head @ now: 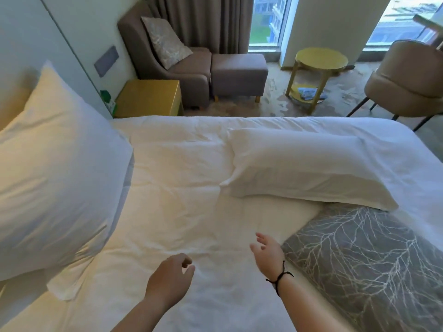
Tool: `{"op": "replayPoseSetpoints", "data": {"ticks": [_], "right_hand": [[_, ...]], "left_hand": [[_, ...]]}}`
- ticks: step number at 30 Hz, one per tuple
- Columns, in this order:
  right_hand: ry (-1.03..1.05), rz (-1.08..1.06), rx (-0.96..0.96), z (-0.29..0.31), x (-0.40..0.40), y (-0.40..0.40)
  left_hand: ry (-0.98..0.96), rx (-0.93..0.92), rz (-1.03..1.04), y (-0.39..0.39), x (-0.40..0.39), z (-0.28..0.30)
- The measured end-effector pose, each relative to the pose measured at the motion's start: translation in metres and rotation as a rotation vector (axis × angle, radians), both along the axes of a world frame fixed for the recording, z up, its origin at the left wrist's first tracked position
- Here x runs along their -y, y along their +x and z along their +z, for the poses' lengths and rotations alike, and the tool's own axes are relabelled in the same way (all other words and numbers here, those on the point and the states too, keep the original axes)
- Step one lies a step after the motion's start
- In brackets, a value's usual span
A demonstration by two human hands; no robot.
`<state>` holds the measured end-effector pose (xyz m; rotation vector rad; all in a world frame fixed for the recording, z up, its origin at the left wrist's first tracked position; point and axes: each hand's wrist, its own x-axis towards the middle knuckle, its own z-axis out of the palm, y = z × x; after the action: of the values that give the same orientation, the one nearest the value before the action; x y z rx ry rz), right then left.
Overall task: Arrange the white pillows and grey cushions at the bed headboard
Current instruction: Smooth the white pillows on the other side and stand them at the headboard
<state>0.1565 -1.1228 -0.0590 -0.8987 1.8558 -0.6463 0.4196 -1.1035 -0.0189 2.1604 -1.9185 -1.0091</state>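
Both hands hover over the white bed (182,212), neither one holding anything. The left hand (167,276), at about 6 o'clock, has its fingers loosely curled with nothing inside them; the right hand (267,252), just beside it toward 5 o'clock, is spread with relaxed fingers and wears a dark cord on the wrist. One white pillow (55,168) stands tilted at 9 o'clock, leaning toward the headboard side at the left edge. A second pillow (309,166) lies flat on the bed at 2 o'clock. A grey cushion (366,262) with a pale branch pattern lies at 4 o'clock, its upper corner tucked under or against that flat pillow; which, I cannot tell. Beyond the bed, at 12 o'clock, a second cushion (165,41) leans upright in a brown armchair (191,75), next to a footstool (239,73).
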Motion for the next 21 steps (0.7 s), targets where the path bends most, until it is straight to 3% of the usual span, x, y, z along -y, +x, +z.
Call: {"op": "replayPoseSetpoints", "data": {"ticks": [7,14,21], "right_hand": [[-0.041,-0.042,0.010,-0.036,0.027,-0.066],[-0.048,-0.003,-0.036,-0.071,0.068,-0.101],[-0.049,0.088,-0.172,-0.099,0.077,-0.143]], "left_hand": [[-0.048,-0.001,-0.042,-0.070,0.062,-0.013],[0.010,-0.014,-0.050,-0.133,0.177,-0.087],[-0.069,0.015,0.019,-0.203,0.298,-0.149]]}}
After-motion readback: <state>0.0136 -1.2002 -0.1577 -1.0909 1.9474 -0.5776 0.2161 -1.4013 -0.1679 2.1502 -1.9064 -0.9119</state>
